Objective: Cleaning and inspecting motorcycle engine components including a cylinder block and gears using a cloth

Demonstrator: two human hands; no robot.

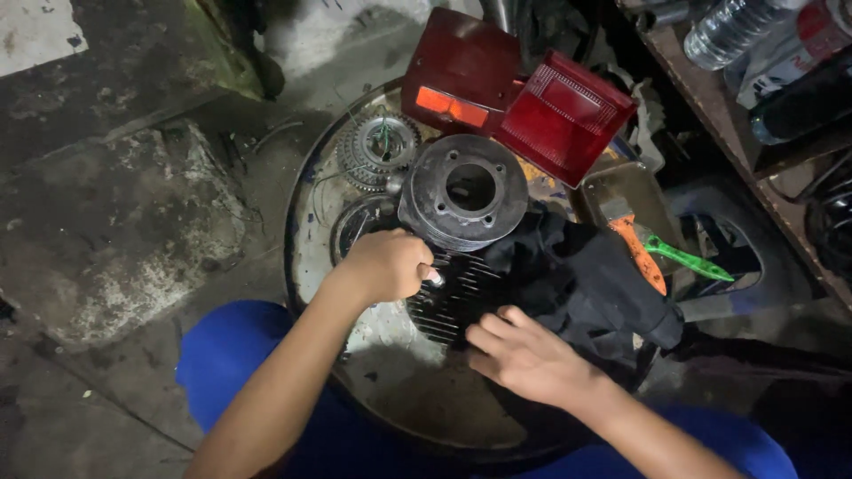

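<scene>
I'm closing my left hand (386, 264) fingers around a small pale tool tip (434, 277), pressing it at the finned cylinder (463, 200) lying on the round metal surface (399, 390). My right hand (525, 355) is resting open-fingered on the fins, steadying. Cylinder's still grimy, work looks mid-way. Black rag (586, 275) lying beside.
</scene>
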